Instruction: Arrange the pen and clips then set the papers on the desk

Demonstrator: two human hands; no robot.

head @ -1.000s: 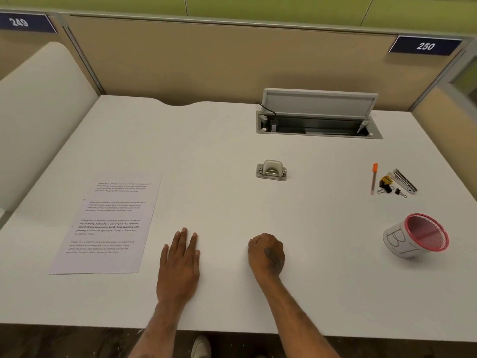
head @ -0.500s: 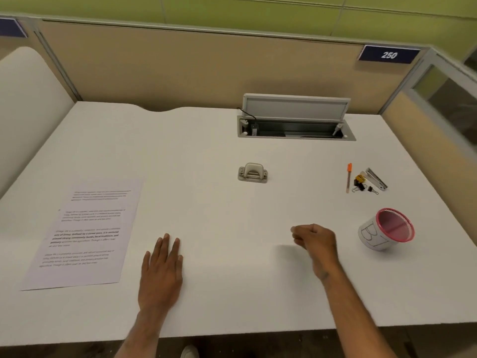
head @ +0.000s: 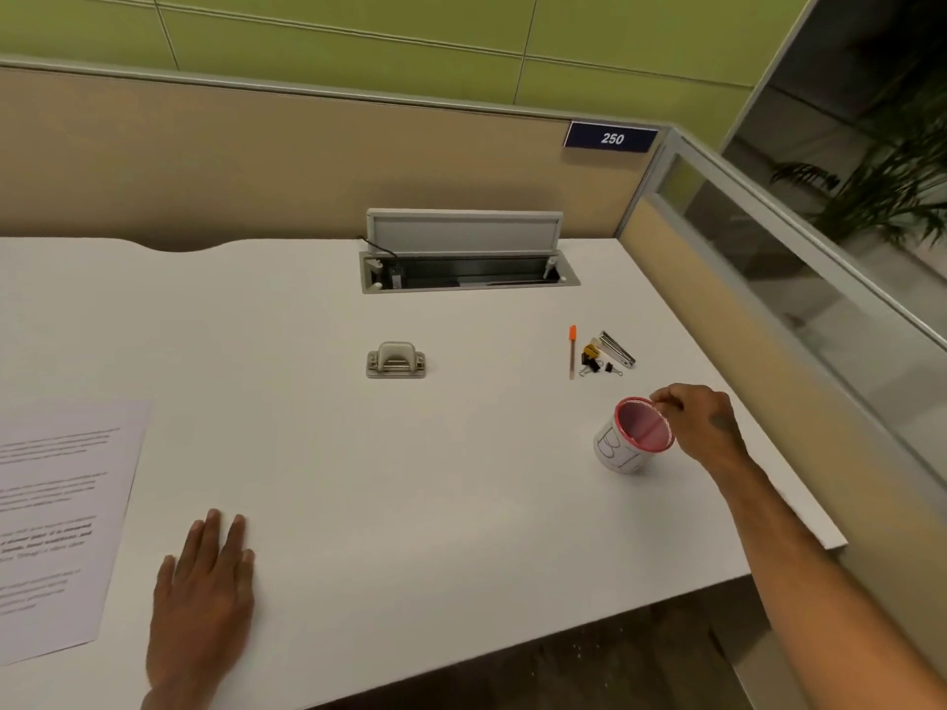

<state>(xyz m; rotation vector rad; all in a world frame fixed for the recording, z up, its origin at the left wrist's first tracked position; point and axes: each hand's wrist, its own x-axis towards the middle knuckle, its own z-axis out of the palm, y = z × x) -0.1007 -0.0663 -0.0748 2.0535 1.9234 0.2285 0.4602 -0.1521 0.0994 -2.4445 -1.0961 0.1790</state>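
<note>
1. Right hand (head: 699, 427) reaches to the red-rimmed mesh cup (head: 635, 443), fingers curled and pinched on its far rim; whether the cup is lifted cannot be told. Left hand (head: 205, 602) lies flat on the desk (head: 410, 479), fingers together, palm down, holding nothing.
2. Pen (head: 572, 352), orange-capped, lies beyond the cup, pointing away from the person. Binder clips (head: 594, 360) sit in a loose cluster just right of it, with a metal stapler (head: 617, 349) touching or just beside them.
3. Papers (head: 51, 525) lie at the left, running off the frame's left edge, well apart from the cup.
4. Hole punch (head: 395, 360) sits mid-desk, alone.
5. Open surface lies between the hands and between punch and pen.
6. Cable tray (head: 469, 269) stands open at the rear. Cup sits near the desk's right edge, beside the partition (head: 717, 320).
</note>
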